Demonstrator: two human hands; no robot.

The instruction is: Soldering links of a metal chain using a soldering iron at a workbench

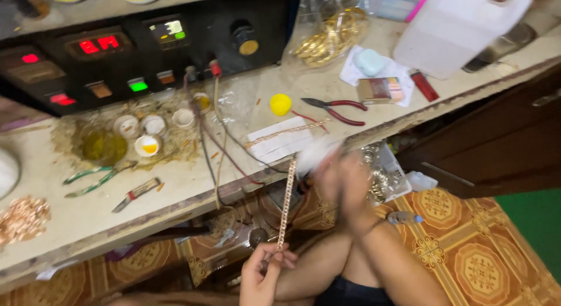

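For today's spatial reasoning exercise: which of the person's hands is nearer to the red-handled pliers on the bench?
Right. The right hand, blurred, is just below the bench edge under the red-handled pliers; the left hand is much lower, pinching a chain.

Jewellery workshop: pliers [336, 109], chains [331, 38], plating unit [117, 52].

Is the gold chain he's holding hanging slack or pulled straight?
Pulled straight: the gold chain runs in a taut line from the left hand up toward the blurred right hand.

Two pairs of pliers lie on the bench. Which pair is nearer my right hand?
The red-handled pliers, beside the yellow cap, lie nearer the blurred right hand. The green-handled pliers lie far left.
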